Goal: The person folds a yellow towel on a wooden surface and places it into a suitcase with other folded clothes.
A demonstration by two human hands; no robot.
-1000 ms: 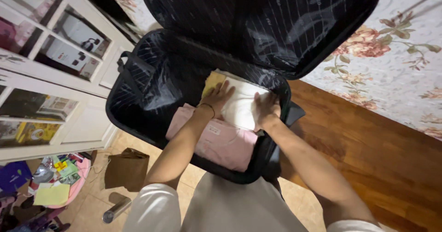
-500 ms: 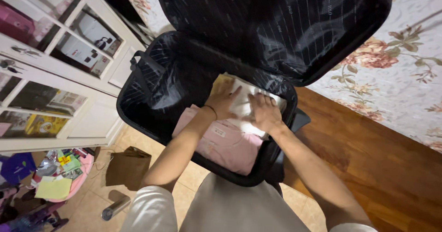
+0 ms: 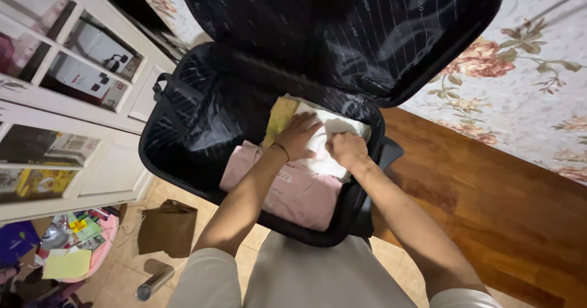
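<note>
Head view. An open black suitcase (image 3: pixel 202 131) stood on the floor in front of the person, its striped lid raised against a floral bedspread (image 3: pixel 526 69). Packed at the right of the case lay a folded white garment (image 3: pixel 333 134), over the edge of a folded yellow garment (image 3: pixel 278 117) on its far left, and next to a folded pink garment (image 3: pixel 299 192) on the near side.

The left hand (image 3: pixel 299 138) rested flat on the white garment, fingers spread, palm down — pressing, not gripping. The right hand (image 3: pixel 345 149) sat just beside it on the same garment, fingers curled under; it appeared closed on a pinch of the white cloth, though the fingertips were hidden.

Change noted: a second earlier both hands lay open and apart on the white garment, one toward each end. Half a second earlier they had drawn together at its middle. At this moment the right hand had gone from flat to bunched, and the cloth by it showed a fresh crease. In my judgement the work had passed from smoothing the garment to tucking or adjusting its right edge against the case wall; the garment itself had not shifted from its corner.

Surroundings: a white glass-fronted cabinet (image 3: pixel 67 100) at the left, a brown paper bag (image 3: pixel 165 228) and a metal bottle (image 3: pixel 156 282) on the tiled floor, and a wooden ledge (image 3: pixel 489 192) at the right.
</note>
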